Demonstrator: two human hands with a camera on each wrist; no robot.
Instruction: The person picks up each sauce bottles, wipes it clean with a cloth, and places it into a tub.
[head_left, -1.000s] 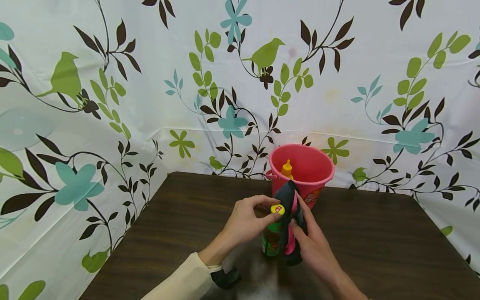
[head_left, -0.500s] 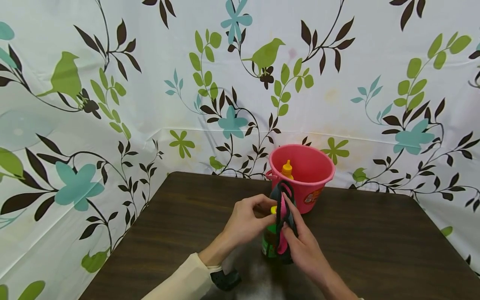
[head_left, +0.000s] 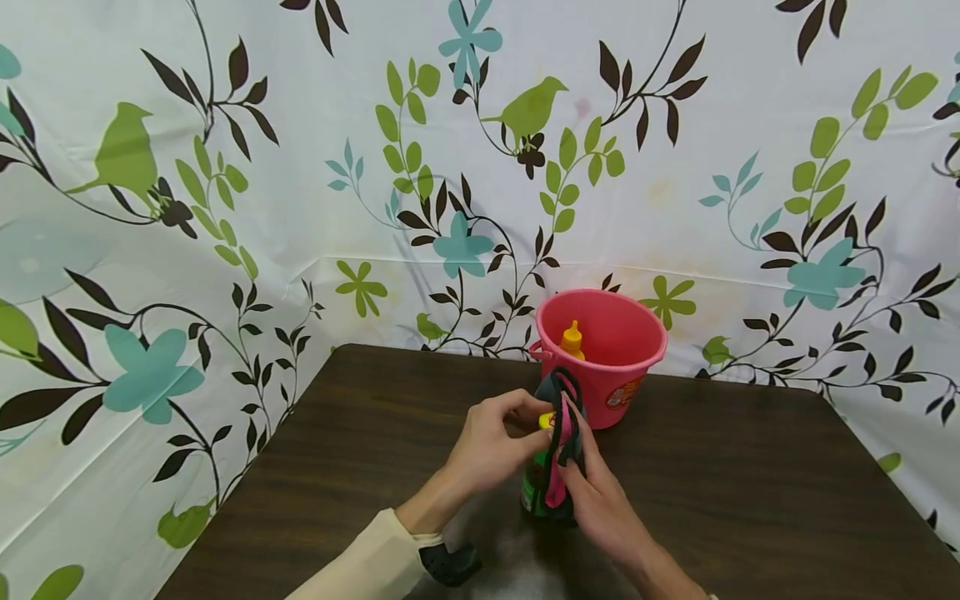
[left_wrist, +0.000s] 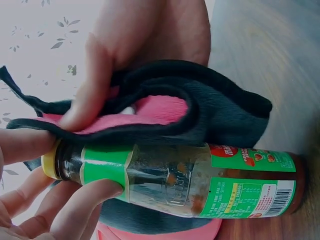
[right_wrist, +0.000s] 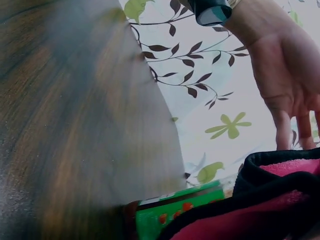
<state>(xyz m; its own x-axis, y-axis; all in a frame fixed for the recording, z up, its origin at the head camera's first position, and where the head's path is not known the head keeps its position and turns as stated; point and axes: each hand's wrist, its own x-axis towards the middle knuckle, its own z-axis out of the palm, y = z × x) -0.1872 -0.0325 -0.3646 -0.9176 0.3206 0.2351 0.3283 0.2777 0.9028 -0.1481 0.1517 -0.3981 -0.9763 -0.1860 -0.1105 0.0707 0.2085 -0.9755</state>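
Observation:
A clear glass sauce bottle (left_wrist: 165, 172) with a green label and yellow cap stands upright on the table, brown residue inside. My left hand (head_left: 491, 437) pinches it by the cap and neck. My right hand (head_left: 603, 504) grips a folded cloth (left_wrist: 232, 107), dark grey on one face and fluffy pink on the other, with black edging. That cloth lies along the bottle's right side, and in the head view it hides much of the bottle. In the right wrist view, the lower label (right_wrist: 172, 215) shows beside the pink fold.
Just behind the hands is a pink bucket (head_left: 607, 400) with a yellow squeeze bottle (head_left: 572, 340) inside. The dark wood table (head_left: 750, 483) ends at a leaf-and-bird patterned curtain (head_left: 660, 208). A black wrist camera (head_left: 450, 565) sits under the left wrist.
My right hand has moved left with the cloth, from beside the bottle to across its right side, covering part of the cap and label. My left hand has stayed at the cap.

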